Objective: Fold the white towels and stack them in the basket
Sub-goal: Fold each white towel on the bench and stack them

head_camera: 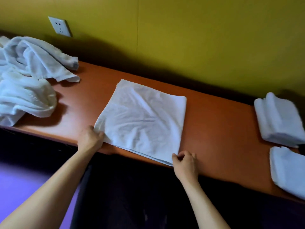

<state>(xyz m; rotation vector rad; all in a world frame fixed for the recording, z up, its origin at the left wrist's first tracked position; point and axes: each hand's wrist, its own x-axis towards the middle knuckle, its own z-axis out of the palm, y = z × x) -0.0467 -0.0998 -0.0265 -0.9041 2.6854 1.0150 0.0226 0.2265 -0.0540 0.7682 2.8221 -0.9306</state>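
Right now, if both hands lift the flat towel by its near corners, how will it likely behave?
The flat towel looks thin and creased, so it would probably sag between the left hand and right hand. Its stacked layers may slide apart. It seems light, and might slip easily on the smooth table.

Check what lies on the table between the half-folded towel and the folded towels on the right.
Nothing: in the head view the orange table is bare between the half-folded towel and the folded towels.
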